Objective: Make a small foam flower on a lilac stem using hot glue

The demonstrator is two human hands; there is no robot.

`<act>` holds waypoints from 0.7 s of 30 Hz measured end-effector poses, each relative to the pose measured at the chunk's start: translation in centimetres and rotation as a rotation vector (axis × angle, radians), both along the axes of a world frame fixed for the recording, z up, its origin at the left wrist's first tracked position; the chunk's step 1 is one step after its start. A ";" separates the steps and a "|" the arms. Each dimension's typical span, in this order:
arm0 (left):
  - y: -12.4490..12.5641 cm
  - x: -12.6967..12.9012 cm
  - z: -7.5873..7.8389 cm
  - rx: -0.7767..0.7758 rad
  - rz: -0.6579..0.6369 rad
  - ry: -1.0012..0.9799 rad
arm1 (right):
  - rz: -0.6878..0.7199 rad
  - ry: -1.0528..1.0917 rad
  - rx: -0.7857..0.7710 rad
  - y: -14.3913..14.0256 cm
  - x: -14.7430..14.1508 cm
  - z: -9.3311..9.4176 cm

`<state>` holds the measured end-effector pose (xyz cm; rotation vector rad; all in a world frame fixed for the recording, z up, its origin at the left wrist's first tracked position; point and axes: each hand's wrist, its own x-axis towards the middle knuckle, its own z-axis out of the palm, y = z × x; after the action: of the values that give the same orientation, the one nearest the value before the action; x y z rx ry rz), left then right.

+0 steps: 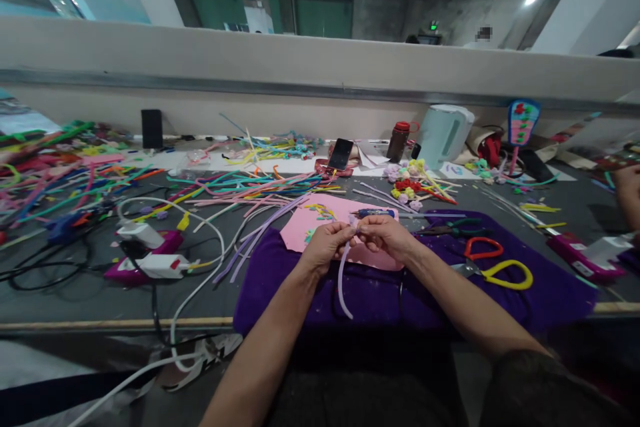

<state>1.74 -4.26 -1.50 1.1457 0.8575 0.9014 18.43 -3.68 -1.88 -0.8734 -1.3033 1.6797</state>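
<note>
Centre of the frame: the left hand [327, 242] and the right hand [383, 235] meet fingertip to fingertip above a dark purple cloth mat [540, 293], both pinching the upper end of a pale lilac fuzzy pipe cleaner [342, 280]. The stem hangs from the fingers in a loose curve toward the lower centre, over the mat. Both hands are closed around this stem; the exact finger placement at the pinch is too small to tell.

Just behind the hands lies a pink foam sheet [300, 230] with small coloured shapes on it, partly on the mat. A blue-handled tool [375, 213] rests at the sheet's far edge. On the right part of the mat lie scissors with one red and one yellow loop handle [495, 263].

Left of centre: a white power adapter on a magenta glue gun [150, 265], with white cables curling toward the lower left. Upper left and upper centre: heaps of multicoloured pipe cleaners [240, 183] spread over the grey worktable [75, 297]. Upper right: a pale green electric kettle [445, 133], a dark brown bottle with a red cap [399, 140] and a black smartphone [341, 153] leaning upright.
</note>
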 end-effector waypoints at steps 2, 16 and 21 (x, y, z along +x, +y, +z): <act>0.2 -0.1 0.0 -0.042 0.024 -0.037 | -0.092 -0.028 0.092 -0.2 -0.1 0.2; 0.3 -0.4 -0.1 -0.115 -0.026 -0.075 | -0.348 -0.370 0.832 -1.2 -0.3 0.2; 0.5 -0.5 -0.6 -0.121 -0.043 -0.073 | -0.335 -0.472 0.965 -1.5 0.0 0.4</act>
<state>1.22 -3.78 -2.09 1.0164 0.8140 0.8402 18.38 -5.14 -1.43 -0.8180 -1.8883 0.4482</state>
